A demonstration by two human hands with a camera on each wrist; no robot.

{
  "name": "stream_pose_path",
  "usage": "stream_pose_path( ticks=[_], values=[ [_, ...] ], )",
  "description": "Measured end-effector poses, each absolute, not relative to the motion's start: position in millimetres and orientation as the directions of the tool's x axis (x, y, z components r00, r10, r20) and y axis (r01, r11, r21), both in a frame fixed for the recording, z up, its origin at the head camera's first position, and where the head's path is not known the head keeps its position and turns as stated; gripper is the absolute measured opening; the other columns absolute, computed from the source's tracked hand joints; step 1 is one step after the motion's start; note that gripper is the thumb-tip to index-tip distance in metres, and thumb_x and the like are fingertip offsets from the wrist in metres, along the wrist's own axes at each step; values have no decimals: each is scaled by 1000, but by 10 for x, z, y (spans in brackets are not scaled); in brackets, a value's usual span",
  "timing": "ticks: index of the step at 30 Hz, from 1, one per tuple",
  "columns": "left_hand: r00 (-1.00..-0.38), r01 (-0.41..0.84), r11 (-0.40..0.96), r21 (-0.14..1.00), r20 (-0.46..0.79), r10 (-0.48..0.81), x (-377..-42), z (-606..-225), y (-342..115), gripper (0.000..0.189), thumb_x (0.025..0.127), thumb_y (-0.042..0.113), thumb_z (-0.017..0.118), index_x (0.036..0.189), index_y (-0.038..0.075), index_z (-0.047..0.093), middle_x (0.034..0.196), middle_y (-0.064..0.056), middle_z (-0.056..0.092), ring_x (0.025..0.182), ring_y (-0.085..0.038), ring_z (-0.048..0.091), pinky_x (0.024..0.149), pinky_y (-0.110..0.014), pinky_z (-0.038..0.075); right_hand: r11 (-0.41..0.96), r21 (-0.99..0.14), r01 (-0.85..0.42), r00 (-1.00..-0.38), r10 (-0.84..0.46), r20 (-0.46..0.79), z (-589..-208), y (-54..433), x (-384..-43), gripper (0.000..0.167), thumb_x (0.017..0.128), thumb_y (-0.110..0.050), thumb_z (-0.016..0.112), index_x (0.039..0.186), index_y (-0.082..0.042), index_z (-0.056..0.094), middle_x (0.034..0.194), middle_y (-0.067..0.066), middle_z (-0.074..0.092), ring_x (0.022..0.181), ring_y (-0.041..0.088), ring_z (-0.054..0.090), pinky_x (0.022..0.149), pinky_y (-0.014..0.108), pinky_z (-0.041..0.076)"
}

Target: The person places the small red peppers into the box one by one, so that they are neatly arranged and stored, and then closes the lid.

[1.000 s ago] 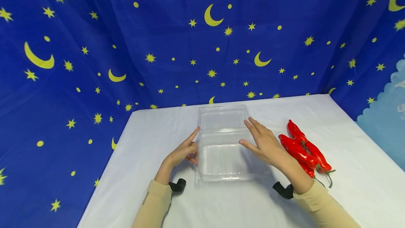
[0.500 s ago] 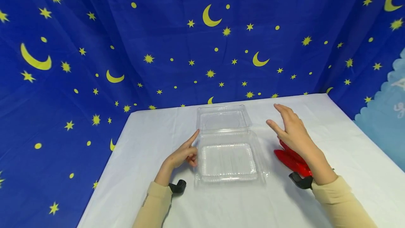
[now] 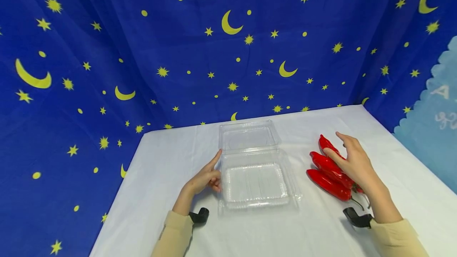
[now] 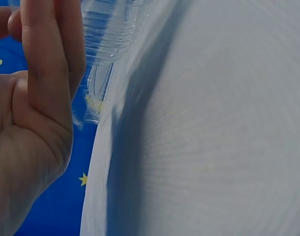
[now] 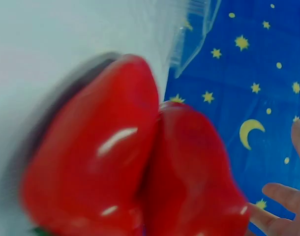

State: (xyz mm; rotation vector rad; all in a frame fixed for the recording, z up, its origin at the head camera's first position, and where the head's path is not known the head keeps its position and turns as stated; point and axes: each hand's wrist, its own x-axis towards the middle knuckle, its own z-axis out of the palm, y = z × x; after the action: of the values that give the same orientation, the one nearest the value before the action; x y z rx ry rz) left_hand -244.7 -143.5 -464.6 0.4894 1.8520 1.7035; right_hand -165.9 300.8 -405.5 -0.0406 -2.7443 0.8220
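Note:
A clear plastic clamshell container (image 3: 255, 203) lies open on the table, its lid (image 3: 250, 138) folded back toward the curtain. At its left side is my left hand (image 3: 205, 177), index finger stretched toward the hinge and the other fingers bent near the wall; whether they grip the edge is hard to see. In the left wrist view, my left hand (image 4: 42, 98) has the container (image 4: 113, 37) just beyond its fingers. My right hand (image 3: 357, 165), fingers spread and holding nothing, is over several red peppers (image 3: 328, 185). Two peppers (image 5: 96, 162) fill the right wrist view.
A white cloth covers the table (image 3: 257, 237). Behind it and along the sides hangs a blue curtain (image 3: 200, 50) with yellow moons and stars. Black wrist-worn devices (image 3: 357, 218) jut out beside both wrists.
My right hand has moved right, from above the container to over the peppers. The left hand has stayed beside the container. The head view has shifted slightly.

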Motion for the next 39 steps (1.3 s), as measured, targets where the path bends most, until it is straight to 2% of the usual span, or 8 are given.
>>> stream_pose_path(
  ticks=[5,8,14,20,22,27,33,39],
  values=[
    [-769,-105,124,987,-159,619,-2454,-4652,-1443,88,84,-2,43,152,31,-2,56,-5,42,50,-21,59,51,-33,55,844,-536,-27,-972,104,212,-4171,3080,-1541,84,86,-45,64,145,2,29,137,36,26,119,55,29,81,75,33],
    [-764,-92,135,987,-156,626,-2446,-4634,-1448,87,84,-3,42,152,27,-4,55,-5,40,50,-21,59,49,-32,54,849,-529,-11,-976,105,189,-4222,3109,-1476,84,84,-46,66,143,4,32,134,37,28,116,56,31,78,74,37],
    [-753,-85,128,988,-148,641,-2360,-4474,-1428,86,84,-5,42,152,18,-6,53,-4,40,51,-21,60,49,-32,53,873,-487,17,-987,92,130,-4285,3155,-1390,86,78,-51,69,136,6,42,120,35,38,104,52,41,74,65,47],
    [-755,-88,113,990,-140,640,-2312,-4395,-1417,87,83,-4,42,153,18,-4,53,-3,39,50,-21,59,48,-29,53,887,-459,50,-996,76,38,-4304,3174,-1366,84,75,-53,71,131,6,49,112,32,44,92,44,49,66,52,53],
    [-755,-88,111,990,-139,641,-2312,-4400,-1418,87,83,-4,42,153,18,-4,53,-3,39,50,-21,60,48,-29,53,890,-453,58,-997,73,15,-4305,3176,-1369,83,75,-53,71,129,6,50,112,34,45,92,46,49,65,52,53],
    [-755,-89,111,990,-140,641,-2318,-4407,-1417,86,83,-6,42,153,18,-4,53,-4,40,51,-20,60,48,-29,53,888,-452,83,-997,76,-33,-4322,3176,-1375,82,75,-55,69,128,6,52,120,41,42,104,57,41,73,67,46],
    [-756,-87,117,989,-142,639,-2319,-4407,-1418,86,84,-6,42,153,17,-4,53,-5,40,50,-20,59,47,-29,52,886,-457,74,-997,73,-20,-4351,3185,-1376,80,75,-54,70,125,7,55,119,41,43,104,56,42,72,65,47],
    [-758,-80,123,989,-141,637,-2313,-4410,-1418,87,82,-5,43,152,17,-5,54,-5,39,50,-19,58,46,-28,51,880,-473,41,-997,69,41,-4320,3197,-1376,76,78,-50,70,124,8,55,110,35,51,94,48,50,67,54,53]
  ],
)
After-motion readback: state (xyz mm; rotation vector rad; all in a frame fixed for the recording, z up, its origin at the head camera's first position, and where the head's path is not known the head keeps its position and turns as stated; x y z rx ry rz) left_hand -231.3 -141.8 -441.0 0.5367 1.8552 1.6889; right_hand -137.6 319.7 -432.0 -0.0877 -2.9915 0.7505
